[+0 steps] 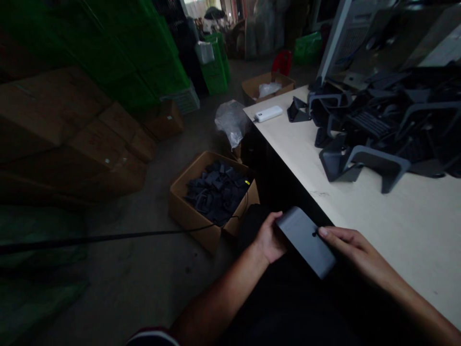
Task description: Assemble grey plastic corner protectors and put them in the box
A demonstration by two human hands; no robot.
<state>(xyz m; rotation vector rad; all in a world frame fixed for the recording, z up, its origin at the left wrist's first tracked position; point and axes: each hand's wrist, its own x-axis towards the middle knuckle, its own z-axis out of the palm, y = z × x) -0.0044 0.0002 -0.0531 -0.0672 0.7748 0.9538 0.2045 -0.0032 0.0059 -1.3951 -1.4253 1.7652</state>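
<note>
Gripping dark grey bracket [306, 242] between left hand [267, 239] and right hand [347, 242], hands apart, clamped on its ends; bracket was just off edge of table [378, 230] (more brackets [382, 125] piled on top).

We have a long table [382, 250] on our right. On it, a big heap of stands [378, 129] lies at the far end, and a small power bank [268, 113] sits near the far corner, to the left of the heap. A flat piece [306, 242] is held between our left hand [268, 238] and our right hand [345, 240], just by the table's edge. In front of us on the floor is an open cardboard box [190, 211] with many small pieces [216, 192] in it. A plastic bag [232, 122] sits past it, by the table. Behind that is one more box [266, 86]. Cartons [72, 125] are piled on our left, and crates [215, 72] stand far behind them.
</note>
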